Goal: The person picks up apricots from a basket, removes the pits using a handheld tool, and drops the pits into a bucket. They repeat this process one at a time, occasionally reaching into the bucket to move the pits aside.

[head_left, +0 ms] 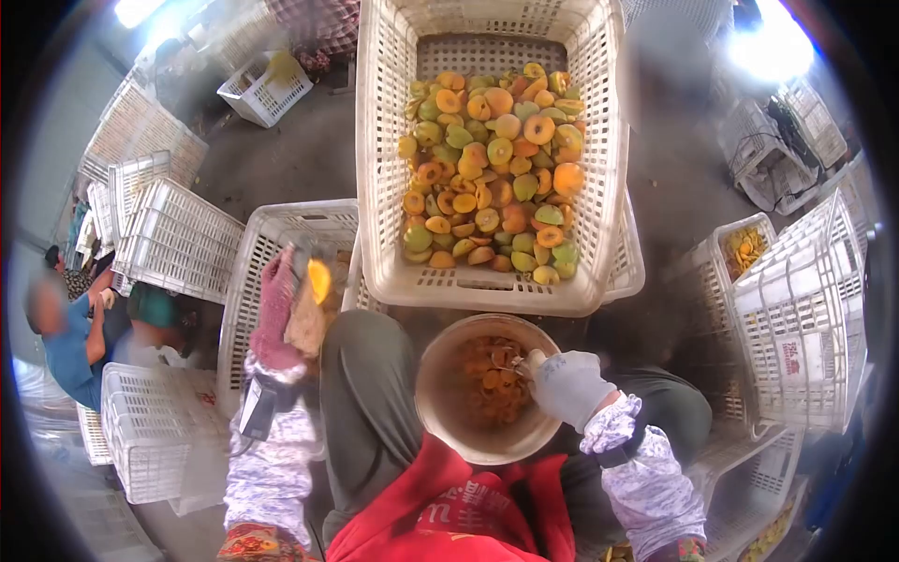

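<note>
My left hand [275, 314], in a pink glove, is over a white crate [242, 281] at the left, fingers stretched out. An orange fruit piece [319, 281] is just right of its fingers, apparently in the air. My right hand [569, 386], in a pale grey glove, is closed on a metal tool [518, 365] at the right rim of a white bucket [434, 403]. Orange pieces [492, 379] lie in the bucket, between my knees. Ahead, a large white crate [487, 292] holds many cut green and orange fruits [496, 169].
White crates are stacked at the left [183, 239] and right [796, 318]. Another crate [267, 89] stands on the floor at the back left. A person in a blue shirt [75, 351] is at the far left. A small crate of yellow pieces [745, 248] is at the right.
</note>
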Tool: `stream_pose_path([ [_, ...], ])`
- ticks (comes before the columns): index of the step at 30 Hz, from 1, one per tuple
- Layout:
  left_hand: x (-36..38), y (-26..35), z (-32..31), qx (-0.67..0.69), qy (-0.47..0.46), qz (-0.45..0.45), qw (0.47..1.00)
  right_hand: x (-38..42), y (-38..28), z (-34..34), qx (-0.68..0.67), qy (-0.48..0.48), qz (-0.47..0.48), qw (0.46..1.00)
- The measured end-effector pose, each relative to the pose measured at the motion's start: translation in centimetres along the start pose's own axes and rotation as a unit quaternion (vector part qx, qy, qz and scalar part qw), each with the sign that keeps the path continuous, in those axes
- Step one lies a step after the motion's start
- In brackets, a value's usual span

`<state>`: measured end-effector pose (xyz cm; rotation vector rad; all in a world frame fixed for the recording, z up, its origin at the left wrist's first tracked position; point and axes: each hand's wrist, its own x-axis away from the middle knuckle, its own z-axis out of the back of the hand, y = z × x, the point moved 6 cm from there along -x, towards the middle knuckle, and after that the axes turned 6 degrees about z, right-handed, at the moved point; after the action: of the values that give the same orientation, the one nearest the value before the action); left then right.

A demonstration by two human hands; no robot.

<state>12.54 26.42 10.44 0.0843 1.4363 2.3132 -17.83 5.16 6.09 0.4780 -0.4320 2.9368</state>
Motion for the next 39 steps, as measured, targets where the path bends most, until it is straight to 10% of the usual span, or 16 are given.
stream_pose_path([
  [2,0.0,1.6,1.2,0.070,-0.069,0.133,0.986,0.3,0.0,0.3,0.022,0.023,-0.012,0.999],
  [4,0.4,7.4,-1.1,-0.425,-0.068,-0.176,0.885,0.5,-0.4,1.3,0.003,0.048,-0.002,0.999],
  [8,-1.8,9.1,-11.5,-0.325,-0.267,-0.057,0.906,0.7,-0.1,3.9,0.017,0.130,-0.010,0.991],
  [14,-6.5,-1.1,-24.5,-0.549,-0.377,-0.050,0.744,1.0,1.8,5.2,-0.010,0.182,-0.044,0.982],
  [21,-8.2,-0.1,-21.3,-0.427,-0.286,-0.065,0.855,1.4,2.0,6.8,0.019,0.268,-0.032,0.963],
  [23,-9.0,-1.6,-19.8,-0.121,-0.316,0.152,0.929,1.1,1.5,7.3,-0.015,0.325,-0.013,0.945],
  [24,-6.9,-1.8,-19.7,0.303,-0.451,0.294,0.786,1.1,1.4,7.9,-0.044,0.377,0.006,0.925],
  [27,-2.2,-0.3,-20.2,0.432,-0.388,0.280,0.765,0.0,1.4,7.9,-0.047,0.356,-0.046,0.932],
  [31,-1.6,-3.4,-23.1,0.296,-0.259,0.245,0.886,1.0,3.7,8.5,-0.034,0.419,-0.104,0.901],
  [37,-1.6,-0.9,-30.1,0.108,-0.385,0.163,0.902,3.2,6.3,10.0,-0.088,0.449,-0.158,0.875],
  [39,-0.7,1.1,-30.4,-0.181,-0.331,0.083,0.922,2.8,6.0,10.1,-0.096,0.452,-0.153,0.873],
])
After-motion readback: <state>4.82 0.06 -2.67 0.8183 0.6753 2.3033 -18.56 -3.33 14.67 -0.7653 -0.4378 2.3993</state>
